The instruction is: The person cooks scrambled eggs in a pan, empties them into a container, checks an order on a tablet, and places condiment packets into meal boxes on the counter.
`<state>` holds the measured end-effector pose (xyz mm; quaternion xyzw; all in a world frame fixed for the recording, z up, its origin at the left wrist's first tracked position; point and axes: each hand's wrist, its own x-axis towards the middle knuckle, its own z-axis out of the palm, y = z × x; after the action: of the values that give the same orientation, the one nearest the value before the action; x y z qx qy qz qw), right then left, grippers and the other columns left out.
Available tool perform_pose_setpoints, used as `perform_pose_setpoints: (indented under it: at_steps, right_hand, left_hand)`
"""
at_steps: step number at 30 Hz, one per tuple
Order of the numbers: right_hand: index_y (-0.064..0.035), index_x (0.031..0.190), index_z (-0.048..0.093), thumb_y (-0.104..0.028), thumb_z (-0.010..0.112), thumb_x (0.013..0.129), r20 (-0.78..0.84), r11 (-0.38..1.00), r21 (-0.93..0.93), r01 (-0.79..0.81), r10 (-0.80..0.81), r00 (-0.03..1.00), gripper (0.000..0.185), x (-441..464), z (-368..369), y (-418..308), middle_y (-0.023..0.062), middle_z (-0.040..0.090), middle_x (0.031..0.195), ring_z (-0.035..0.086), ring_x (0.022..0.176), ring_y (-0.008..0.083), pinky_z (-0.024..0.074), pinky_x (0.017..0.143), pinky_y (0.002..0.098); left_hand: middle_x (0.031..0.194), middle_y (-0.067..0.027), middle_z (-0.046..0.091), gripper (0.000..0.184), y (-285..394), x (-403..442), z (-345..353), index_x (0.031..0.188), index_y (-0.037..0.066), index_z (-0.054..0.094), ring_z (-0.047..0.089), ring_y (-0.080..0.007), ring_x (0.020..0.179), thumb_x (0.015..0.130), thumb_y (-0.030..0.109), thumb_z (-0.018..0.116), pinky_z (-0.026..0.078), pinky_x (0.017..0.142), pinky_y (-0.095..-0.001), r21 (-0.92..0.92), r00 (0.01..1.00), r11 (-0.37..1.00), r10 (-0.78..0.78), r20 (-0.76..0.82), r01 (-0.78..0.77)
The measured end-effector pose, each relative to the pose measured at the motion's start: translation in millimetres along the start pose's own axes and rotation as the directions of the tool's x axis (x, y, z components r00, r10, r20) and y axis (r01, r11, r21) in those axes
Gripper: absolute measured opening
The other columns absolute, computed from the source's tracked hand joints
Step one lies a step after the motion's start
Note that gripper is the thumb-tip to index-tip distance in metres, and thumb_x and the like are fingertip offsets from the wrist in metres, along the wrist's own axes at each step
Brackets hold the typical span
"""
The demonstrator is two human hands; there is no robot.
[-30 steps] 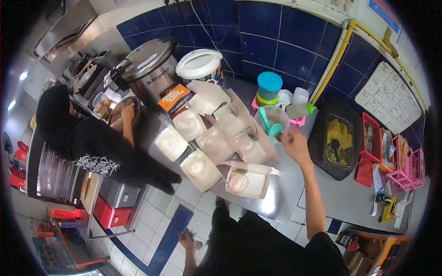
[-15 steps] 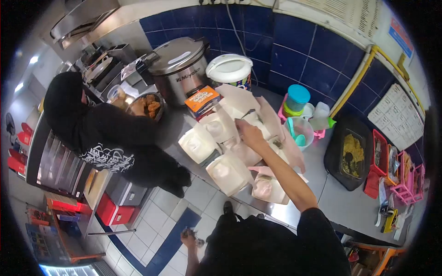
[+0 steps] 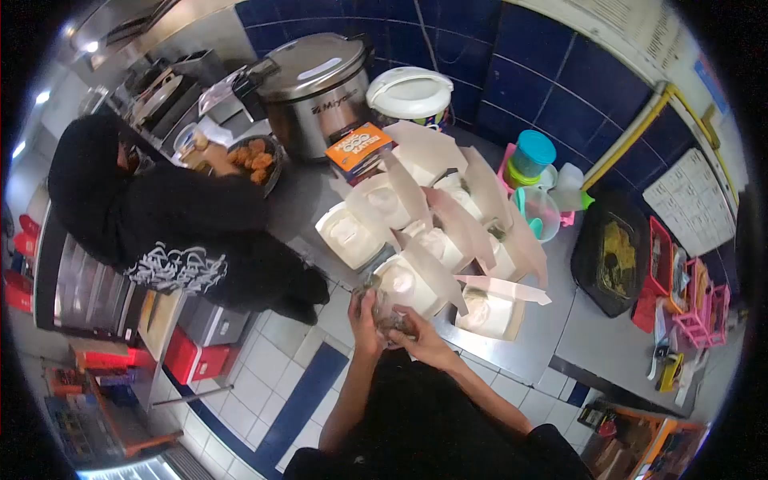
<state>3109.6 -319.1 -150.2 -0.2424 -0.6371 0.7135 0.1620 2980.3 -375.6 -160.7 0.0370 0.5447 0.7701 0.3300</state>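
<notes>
My left hand (image 3: 368, 326) is closed around a bunch of small clear plastic packets (image 3: 392, 318) with dark contents, held in front of my body at the counter's edge. Against the right side of the bunch, my right hand (image 3: 422, 342) pinches with thumb and fingers; what exactly it grips is partly hidden. Just beyond are several open paper food boxes, the nearest box (image 3: 408, 286) and another box (image 3: 490, 312) to its right. Pale rounded portions (image 3: 346, 232) lie inside them. A dark packet (image 3: 456, 192) shows in one of the farther boxes.
At the left, a person in black (image 3: 176, 208) reaches toward a bowl of fried pieces (image 3: 254, 160). Behind the boxes stand a steel pot (image 3: 316, 100), a white-lidded container (image 3: 410, 96) and an orange box (image 3: 360, 150). A black tray (image 3: 588, 264) and pink baskets (image 3: 704, 308) are rightward.
My right hand has come back from the boxes to the packets. My left hand has risen from low at my side, bringing the packets up before me. The view has shifted slightly.
</notes>
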Motion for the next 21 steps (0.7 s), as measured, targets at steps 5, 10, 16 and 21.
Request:
perform_pose_setpoints:
  at_steps: [5, 10, 16, 21]
  right_hand:
    - [-0.0002, 0.102, 0.061, -0.023, 0.070, 0.082, -0.271, 0.897, -0.418, -0.147, 0.031, 0.962, 0.031, 10, -27, -15, 0.0167, 0.068, 0.089, 0.068, 0.075, 0.0250, 0.0515, 0.069, 0.0354]
    - [0.0000, 0.085, 0.054, -0.010, 0.065, 0.075, -0.393, 0.889, -0.447, -0.098, -0.097, 0.914, 0.018, 25, -46, -1, 0.0149, 0.059, 0.069, 0.057, 0.060, 0.0244, 0.0461, 0.058, 0.0370]
    - [-0.0015, 0.093, 0.052, -0.007, 0.062, 0.079, -0.372, 0.689, -0.722, 0.066, -0.467, 0.802, 0.018, 79, -38, 12, 0.0199, 0.060, 0.086, 0.060, 0.077, 0.0401, 0.0473, 0.064, 0.0469]
    - [-0.0019, 0.113, 0.045, -0.007, 0.065, 0.080, -0.378, 0.624, -0.779, -0.067, -0.381, 0.844, 0.039, 98, -24, 44, 0.0216, 0.059, 0.100, 0.060, 0.089, 0.0422, 0.0502, 0.074, 0.0483]
  left_hand:
    - [0.094, -0.0009, 0.058, 0.025, -29, 54, 23, 0.106, 0.007, 0.057, 0.056, -0.0127, 0.083, 0.093, 0.029, 0.059, 0.047, 0.073, -0.0265, 0.013, 0.992, 0.999, 0.042, 0.115, -0.044]
    - [0.085, 0.0006, 0.055, 0.021, -13, 75, 10, 0.101, 0.009, 0.057, 0.054, -0.0101, 0.071, 0.092, 0.027, 0.062, 0.042, 0.049, -0.0270, 0.168, 0.998, 0.985, 0.050, -0.023, -0.045]
    - [0.077, 0.0025, 0.055, 0.017, 0, 73, -59, 0.096, 0.010, 0.057, 0.050, -0.0067, 0.058, 0.091, 0.026, 0.063, 0.036, 0.041, -0.0228, 0.178, 0.998, 0.983, 0.052, -0.043, -0.044]
    - [0.077, 0.0020, 0.057, 0.016, 17, 45, -66, 0.097, 0.010, 0.058, 0.051, -0.0062, 0.056, 0.091, 0.025, 0.062, 0.037, 0.042, -0.0219, 0.292, 0.991, 0.953, 0.102, -0.081, -0.074]
